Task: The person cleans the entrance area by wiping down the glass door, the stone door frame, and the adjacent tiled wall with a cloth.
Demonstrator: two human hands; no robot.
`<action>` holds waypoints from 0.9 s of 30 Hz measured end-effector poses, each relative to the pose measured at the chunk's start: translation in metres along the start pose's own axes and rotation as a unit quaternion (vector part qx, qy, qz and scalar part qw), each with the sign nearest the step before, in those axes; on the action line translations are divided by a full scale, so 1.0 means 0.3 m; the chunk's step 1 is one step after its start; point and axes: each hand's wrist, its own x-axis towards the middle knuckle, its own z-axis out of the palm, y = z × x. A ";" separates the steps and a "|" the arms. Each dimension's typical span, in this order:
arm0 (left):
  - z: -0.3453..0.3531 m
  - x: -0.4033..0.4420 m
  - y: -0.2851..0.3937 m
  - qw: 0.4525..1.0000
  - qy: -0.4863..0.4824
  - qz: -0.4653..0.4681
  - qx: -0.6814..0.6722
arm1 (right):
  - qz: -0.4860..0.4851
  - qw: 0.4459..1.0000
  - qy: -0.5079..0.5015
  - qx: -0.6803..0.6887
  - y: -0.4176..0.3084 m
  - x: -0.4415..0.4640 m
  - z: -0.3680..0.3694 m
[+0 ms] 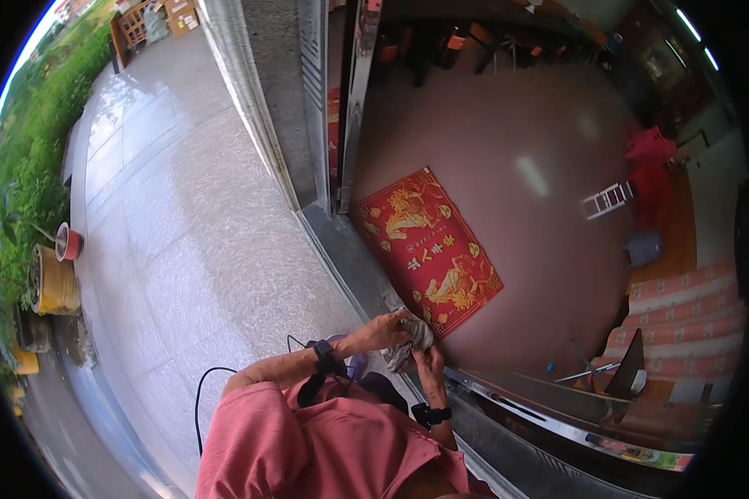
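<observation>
Between my two hands, over the door threshold, is a crumpled greyish cloth point(421, 334). My left hand point(384, 331) reaches in from the left, its fingers closed on one side of the cloth. On the other side my right hand point(429, 366) is closed on it too. Part of the cloth hangs below my left hand. Both wrists carry black bands. Just beyond my hands, a red mat point(431, 249) with gold horse figures lies on the indoor floor.
A metal door frame point(356, 108) stands ahead, and the door track point(558, 420) runs to the lower right. Potted plants point(68, 242) line the left edge of the tiled porch point(166, 224). Indoors are a grey bin point(643, 248) and a patterned pink cloth point(678, 312).
</observation>
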 end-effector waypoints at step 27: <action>-0.005 -0.317 0.300 0.957 0.132 -0.112 0.231 | -0.121 0.971 -0.023 -0.203 0.049 0.034 0.029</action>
